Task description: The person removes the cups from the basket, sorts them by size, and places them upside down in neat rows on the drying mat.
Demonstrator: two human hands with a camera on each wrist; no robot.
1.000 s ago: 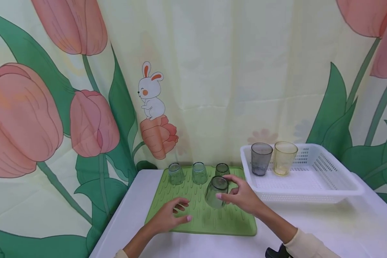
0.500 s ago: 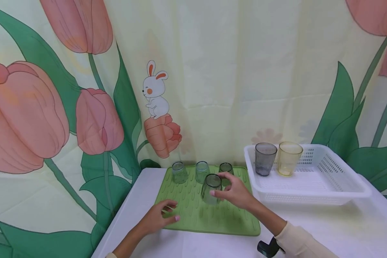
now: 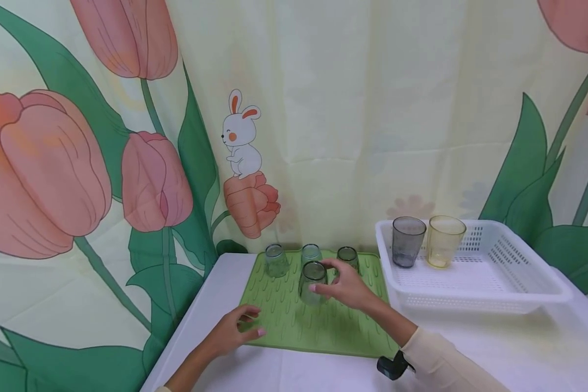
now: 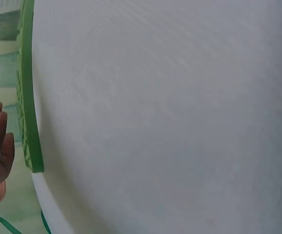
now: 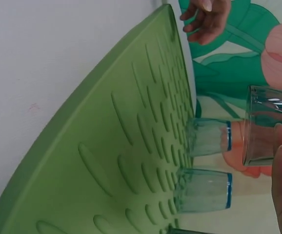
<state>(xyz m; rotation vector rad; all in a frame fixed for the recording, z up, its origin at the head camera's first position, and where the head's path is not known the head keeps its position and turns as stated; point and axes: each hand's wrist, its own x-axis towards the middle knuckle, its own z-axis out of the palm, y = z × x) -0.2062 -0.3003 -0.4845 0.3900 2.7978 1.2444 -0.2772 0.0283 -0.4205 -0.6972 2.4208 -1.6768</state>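
Note:
My right hand (image 3: 348, 286) pinches a smoky green drinking glass (image 3: 306, 294) between thumb and fingers. The glass is upside down; in the right wrist view its wide rim faces the green drying mat (image 5: 72, 190), apart from it. My left hand (image 3: 227, 329) hovers by the mat's front left, fingers loosely bent and holding nothing. Three glasses stand in a row along the back of the drying mat (image 3: 279, 326): a greenish one (image 3: 276, 263), a blue-ringed one (image 3: 311, 252) partly behind the held glass, and a darker one (image 3: 348, 254) partly behind my right hand.
On the right of the mat stands a white perforated plastic basket (image 3: 485, 299). A grey tumbler (image 3: 408, 242) and a yellow tumbler (image 3: 444, 242) are at its left end. The white-covered table (image 3: 294, 375) backs onto a curtain (image 3: 333, 109) printed with tulips and a rabbit.
My right hand has carried the glass left over the mat. My left hand has shifted left, away from the glass. The head view has also turned slightly.

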